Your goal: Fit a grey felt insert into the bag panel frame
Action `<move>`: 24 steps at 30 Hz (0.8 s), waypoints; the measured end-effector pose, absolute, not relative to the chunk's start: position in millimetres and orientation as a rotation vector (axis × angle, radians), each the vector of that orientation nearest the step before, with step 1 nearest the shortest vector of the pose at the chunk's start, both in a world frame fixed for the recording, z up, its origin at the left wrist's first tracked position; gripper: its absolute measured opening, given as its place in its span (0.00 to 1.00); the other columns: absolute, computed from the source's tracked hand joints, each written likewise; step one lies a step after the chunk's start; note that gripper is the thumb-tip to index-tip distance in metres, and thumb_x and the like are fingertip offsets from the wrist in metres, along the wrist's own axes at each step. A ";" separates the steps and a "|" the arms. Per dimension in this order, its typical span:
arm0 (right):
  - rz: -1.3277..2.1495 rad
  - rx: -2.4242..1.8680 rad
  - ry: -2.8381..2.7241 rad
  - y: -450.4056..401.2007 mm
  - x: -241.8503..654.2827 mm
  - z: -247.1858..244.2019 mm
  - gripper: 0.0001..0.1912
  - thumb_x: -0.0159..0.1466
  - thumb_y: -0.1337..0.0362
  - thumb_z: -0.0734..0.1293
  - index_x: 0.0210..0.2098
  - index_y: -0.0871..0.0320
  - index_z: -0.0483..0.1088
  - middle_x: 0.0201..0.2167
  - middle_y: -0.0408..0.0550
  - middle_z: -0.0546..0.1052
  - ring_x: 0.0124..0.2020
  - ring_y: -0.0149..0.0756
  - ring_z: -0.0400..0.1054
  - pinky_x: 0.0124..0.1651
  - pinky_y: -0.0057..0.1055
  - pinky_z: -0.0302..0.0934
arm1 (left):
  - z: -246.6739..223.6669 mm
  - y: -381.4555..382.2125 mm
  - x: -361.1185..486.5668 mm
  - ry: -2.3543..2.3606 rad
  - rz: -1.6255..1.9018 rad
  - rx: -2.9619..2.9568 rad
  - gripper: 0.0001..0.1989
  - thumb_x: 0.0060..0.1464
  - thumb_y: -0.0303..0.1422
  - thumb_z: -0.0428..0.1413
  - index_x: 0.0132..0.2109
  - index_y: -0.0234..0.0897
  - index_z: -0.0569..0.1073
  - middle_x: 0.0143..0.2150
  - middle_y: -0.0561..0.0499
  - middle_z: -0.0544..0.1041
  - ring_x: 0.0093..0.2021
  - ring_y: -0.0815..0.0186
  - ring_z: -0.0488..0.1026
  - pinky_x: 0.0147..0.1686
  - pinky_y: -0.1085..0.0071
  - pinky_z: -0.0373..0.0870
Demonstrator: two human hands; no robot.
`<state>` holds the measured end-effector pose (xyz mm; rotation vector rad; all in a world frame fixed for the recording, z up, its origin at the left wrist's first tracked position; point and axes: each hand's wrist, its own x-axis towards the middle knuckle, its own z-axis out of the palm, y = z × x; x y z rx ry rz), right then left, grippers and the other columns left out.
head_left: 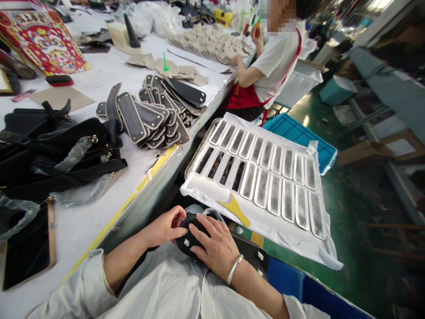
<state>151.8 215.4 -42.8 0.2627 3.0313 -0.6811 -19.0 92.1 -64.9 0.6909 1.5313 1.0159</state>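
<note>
Low in front of my body is a black leather-like strip (182, 241) with a rounded end and small white tabs. My left hand (169, 226) pinches its upper left edge between thumb and fingers. My right hand (214, 241) lies over the strip, its bent fingers pressing on the top face. A long black panel (249, 252) with white tabs shows under my right forearm; whether it is the same piece I cannot tell. Behind my fingers is a clear plastic-wrapped loop (214, 213), partly hidden.
Right of my hands stands a white-covered rack (206, 188) with rows of grey strips (274, 195) and a yellow spatula-like tool (235, 209). On the table lie piled grey-black strips (146, 117), black handbags (59, 150) and a tablet (28, 248). A co-worker (277, 57) sits beyond.
</note>
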 end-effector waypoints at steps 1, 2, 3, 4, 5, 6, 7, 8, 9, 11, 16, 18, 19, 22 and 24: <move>-0.681 0.258 3.026 216.0 152.0 -42.6 0.25 0.62 0.52 0.62 0.58 0.47 0.60 0.61 0.47 0.59 0.59 0.48 0.52 0.57 0.48 0.51 | -63.9 93.4 -18.4 1.552 0.998 0.692 0.12 0.48 0.35 0.55 0.37 0.39 0.59 0.26 0.61 0.58 0.24 0.73 0.60 0.20 0.78 0.62; -0.684 0.256 3.021 216.6 152.2 -42.5 0.25 0.62 0.52 0.63 0.58 0.47 0.60 0.61 0.46 0.59 0.59 0.48 0.52 0.56 0.48 0.51 | -63.0 94.7 -17.8 1.572 0.981 0.704 0.13 0.48 0.36 0.55 0.38 0.39 0.59 0.26 0.61 0.57 0.24 0.73 0.60 0.20 0.78 0.62; -0.689 0.253 3.015 217.1 152.2 -42.5 0.26 0.61 0.52 0.63 0.58 0.47 0.60 0.61 0.46 0.59 0.59 0.48 0.52 0.56 0.48 0.52 | -62.2 95.9 -17.4 1.591 0.964 0.725 0.14 0.48 0.37 0.56 0.38 0.39 0.59 0.26 0.61 0.58 0.25 0.73 0.60 0.22 0.77 0.62; -0.697 0.253 3.009 217.3 152.0 -42.5 0.26 0.61 0.52 0.64 0.58 0.47 0.60 0.61 0.46 0.59 0.59 0.48 0.52 0.56 0.48 0.52 | -61.6 96.9 -17.1 1.609 0.949 0.756 0.14 0.48 0.36 0.56 0.39 0.39 0.59 0.27 0.61 0.58 0.26 0.72 0.60 0.24 0.76 0.62; -0.705 0.255 3.004 217.2 151.3 -42.5 0.25 0.61 0.52 0.64 0.57 0.47 0.60 0.61 0.46 0.59 0.59 0.48 0.53 0.56 0.48 0.52 | -61.2 97.8 -17.1 1.624 0.934 0.789 0.14 0.47 0.35 0.56 0.40 0.39 0.60 0.27 0.61 0.59 0.27 0.72 0.60 0.25 0.76 0.62; -0.715 0.260 3.001 217.0 150.2 -42.4 0.25 0.61 0.52 0.63 0.57 0.47 0.61 0.61 0.46 0.59 0.59 0.48 0.53 0.56 0.48 0.52 | -61.1 98.4 -17.3 1.632 0.925 0.816 0.14 0.47 0.34 0.56 0.40 0.39 0.60 0.28 0.60 0.59 0.28 0.72 0.60 0.27 0.75 0.61; -0.726 0.267 2.999 216.7 148.8 -42.0 0.25 0.61 0.52 0.63 0.57 0.47 0.61 0.61 0.46 0.59 0.59 0.48 0.53 0.56 0.48 0.52 | -61.4 98.8 -17.5 1.632 0.921 0.832 0.14 0.47 0.34 0.56 0.41 0.39 0.60 0.28 0.60 0.60 0.28 0.71 0.59 0.28 0.75 0.61; -0.744 0.273 2.996 216.6 147.4 -41.2 0.25 0.61 0.52 0.63 0.57 0.48 0.61 0.61 0.46 0.60 0.59 0.48 0.53 0.56 0.48 0.52 | -62.0 99.0 -17.8 1.625 0.926 0.837 0.14 0.48 0.33 0.56 0.41 0.39 0.60 0.28 0.60 0.60 0.29 0.71 0.59 0.29 0.75 0.61; -0.774 0.278 2.991 217.0 146.5 -39.9 0.25 0.61 0.51 0.63 0.57 0.49 0.61 0.61 0.47 0.60 0.59 0.47 0.53 0.56 0.47 0.52 | -62.7 99.0 -18.2 1.609 0.940 0.832 0.14 0.48 0.32 0.56 0.41 0.39 0.60 0.28 0.60 0.60 0.29 0.71 0.59 0.29 0.75 0.60; -0.853 0.299 2.967 220.9 149.1 -36.1 0.30 0.60 0.50 0.65 0.58 0.54 0.59 0.59 0.50 0.62 0.58 0.45 0.55 0.57 0.45 0.52 | -64.2 98.4 -18.8 1.561 0.973 0.813 0.15 0.48 0.32 0.55 0.41 0.39 0.59 0.29 0.59 0.60 0.29 0.71 0.60 0.30 0.74 0.61; -0.857 0.724 2.913 251.5 204.1 -32.2 0.33 0.56 0.56 0.68 0.58 0.58 0.58 0.58 0.54 0.63 0.58 0.46 0.55 0.61 0.50 0.48 | -63.0 98.9 -18.7 1.589 0.970 0.793 0.14 0.50 0.34 0.54 0.44 0.40 0.61 0.30 0.58 0.63 0.30 0.70 0.64 0.30 0.74 0.63; -0.899 1.032 2.847 263.4 241.2 -37.7 0.32 0.55 0.58 0.68 0.57 0.59 0.59 0.57 0.56 0.63 0.58 0.47 0.55 0.60 0.51 0.49 | -61.2 99.4 -17.9 1.604 0.929 0.821 0.16 0.51 0.36 0.53 0.47 0.40 0.62 0.31 0.57 0.67 0.32 0.68 0.67 0.32 0.73 0.66; -0.978 1.177 2.783 266.6 259.1 -41.6 0.32 0.55 0.59 0.68 0.57 0.59 0.59 0.57 0.57 0.64 0.58 0.47 0.56 0.60 0.50 0.50 | -61.1 98.9 -18.2 1.607 0.908 0.841 0.18 0.51 0.37 0.53 0.49 0.40 0.63 0.34 0.55 0.70 0.35 0.66 0.69 0.35 0.71 0.68; -1.504 1.461 2.437 265.4 298.2 -55.2 0.30 0.54 0.58 0.68 0.54 0.60 0.61 0.51 0.55 0.69 0.50 0.44 0.65 0.54 0.46 0.58 | -70.1 94.1 -26.8 1.632 0.813 0.947 0.21 0.53 0.42 0.52 0.54 0.45 0.65 0.51 0.51 0.72 0.49 0.59 0.70 0.48 0.65 0.68; -1.971 1.484 2.106 261.7 308.2 -64.2 0.27 0.55 0.55 0.68 0.51 0.60 0.63 0.43 0.51 0.73 0.43 0.41 0.69 0.47 0.41 0.64 | -83.6 91.1 -38.5 1.692 0.687 1.124 0.18 0.56 0.43 0.49 0.53 0.52 0.67 0.52 0.57 0.73 0.50 0.58 0.71 0.47 0.62 0.70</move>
